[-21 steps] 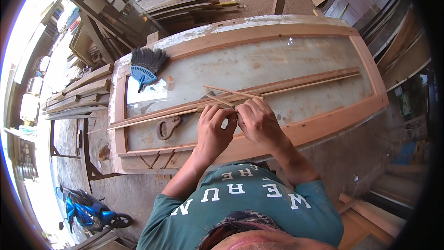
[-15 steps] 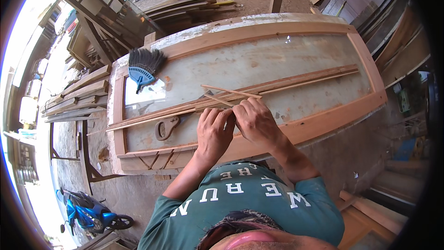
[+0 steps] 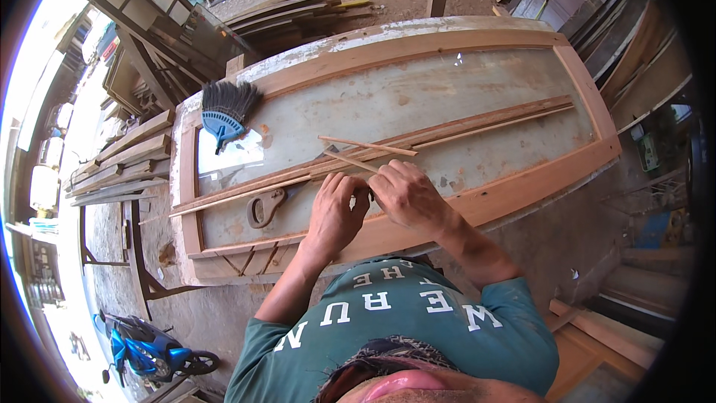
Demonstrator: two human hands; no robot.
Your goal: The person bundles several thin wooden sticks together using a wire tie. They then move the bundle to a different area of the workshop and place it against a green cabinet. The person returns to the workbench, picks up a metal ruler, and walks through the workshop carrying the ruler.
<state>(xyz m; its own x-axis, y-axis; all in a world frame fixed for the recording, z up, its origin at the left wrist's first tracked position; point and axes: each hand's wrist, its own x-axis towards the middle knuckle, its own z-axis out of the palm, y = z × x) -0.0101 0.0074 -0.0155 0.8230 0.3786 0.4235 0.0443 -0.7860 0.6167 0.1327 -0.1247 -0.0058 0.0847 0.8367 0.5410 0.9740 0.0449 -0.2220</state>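
Hands of a worker over a framed glass panel, seen from above; left hand (image 3: 337, 209), centre of the frame, has thumb and fingers curled inward; right hand (image 3: 406, 194), just to its right, bends its fingers toward the same spot; whether either grip is clamped on anything cannot be told, the fingertips being hidden or too small; short thin strip (image 3: 350, 160), at centre, runs obliquely down to the right hand's fingers; second short strip (image 3: 365, 145) lies just above it, across long wooden strips (image 3: 477, 125); handsaw (image 3: 279, 198), left of centre, shows its looped handle below these strips; blue-headed brush (image 3: 222, 125), upper left, rests at the panel's corner; wooden frame (image 3: 537, 179) surrounds the glass pane (image 3: 507, 86) upon a white-edged table (image 3: 388, 31); blue motorbike (image 3: 153, 351) stands at lower left.
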